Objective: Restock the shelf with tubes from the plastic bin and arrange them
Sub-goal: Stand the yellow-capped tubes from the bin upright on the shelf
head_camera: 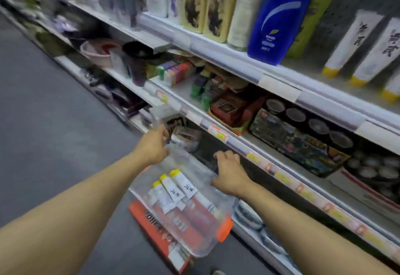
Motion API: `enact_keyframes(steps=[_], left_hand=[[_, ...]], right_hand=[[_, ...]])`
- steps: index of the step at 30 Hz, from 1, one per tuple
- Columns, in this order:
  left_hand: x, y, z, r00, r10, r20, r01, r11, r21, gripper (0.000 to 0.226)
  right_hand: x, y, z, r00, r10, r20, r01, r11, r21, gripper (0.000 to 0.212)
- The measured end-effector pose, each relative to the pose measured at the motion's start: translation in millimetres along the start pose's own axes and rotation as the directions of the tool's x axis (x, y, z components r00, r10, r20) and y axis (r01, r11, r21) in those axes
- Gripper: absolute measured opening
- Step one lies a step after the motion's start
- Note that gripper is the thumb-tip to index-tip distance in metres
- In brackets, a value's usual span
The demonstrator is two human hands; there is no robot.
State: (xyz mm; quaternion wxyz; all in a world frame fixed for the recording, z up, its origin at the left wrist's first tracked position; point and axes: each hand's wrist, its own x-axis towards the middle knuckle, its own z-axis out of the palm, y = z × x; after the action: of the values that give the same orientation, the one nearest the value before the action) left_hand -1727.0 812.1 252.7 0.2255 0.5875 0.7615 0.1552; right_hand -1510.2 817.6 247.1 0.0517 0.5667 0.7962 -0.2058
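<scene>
Down at about six o'clock in the head view, a clear plastic bin [194, 220] with an orange latch [225, 227] is held over the grey floor [54, 101], beside the lower shelves. Inside it lie white tubes [173, 186] with yellow caps, their caps pointing toward eleven o'clock, on top of red packs. The left hand [151, 147] is curled around the bin's far rim at ten o'clock from the tubes, fingers closed on the edge. The right hand [229, 173] rests on the bin's rim at two o'clock from the tubes, fingers bent over the clear wall; how firmly it grips I cannot tell. Under the bin sits an orange box [151, 227]. At two o'clock, matching white tubes [355, 43] stand cap-down on the upper shelf [238, 58], beside a blue bottle [279, 17].
</scene>
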Motion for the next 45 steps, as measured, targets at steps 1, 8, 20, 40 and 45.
enact_keyframes(steps=[1,8,20,40,45], left_hand=[[-1,-16,6,0.999,-0.039,0.017,0.039,0.999,0.0,0.045],[-1,-97,64,0.959,-0.259,0.116,0.263,0.964,-0.025,0.048],[87,-141,218,0.909,-0.287,0.303,0.214,0.944,0.252,0.051],[144,-220,326,0.867,-0.16,0.471,-0.262,0.659,0.705,0.03],[137,-208,289,0.821,-0.273,0.502,-0.166,0.726,0.667,0.032]], right_hand=[[7,-5,10,1.0,-0.013,0.028,0.014,1.0,-0.012,0.062],[60,-17,69,0.978,-0.075,0.195,0.08,0.997,-0.019,0.068],[171,30,178,0.912,-0.117,0.394,0.122,0.992,0.015,0.06],[260,60,273,0.868,-0.235,0.437,0.227,0.971,0.07,0.06],[266,58,270,0.863,-0.263,0.431,0.279,0.96,0.025,0.063]])
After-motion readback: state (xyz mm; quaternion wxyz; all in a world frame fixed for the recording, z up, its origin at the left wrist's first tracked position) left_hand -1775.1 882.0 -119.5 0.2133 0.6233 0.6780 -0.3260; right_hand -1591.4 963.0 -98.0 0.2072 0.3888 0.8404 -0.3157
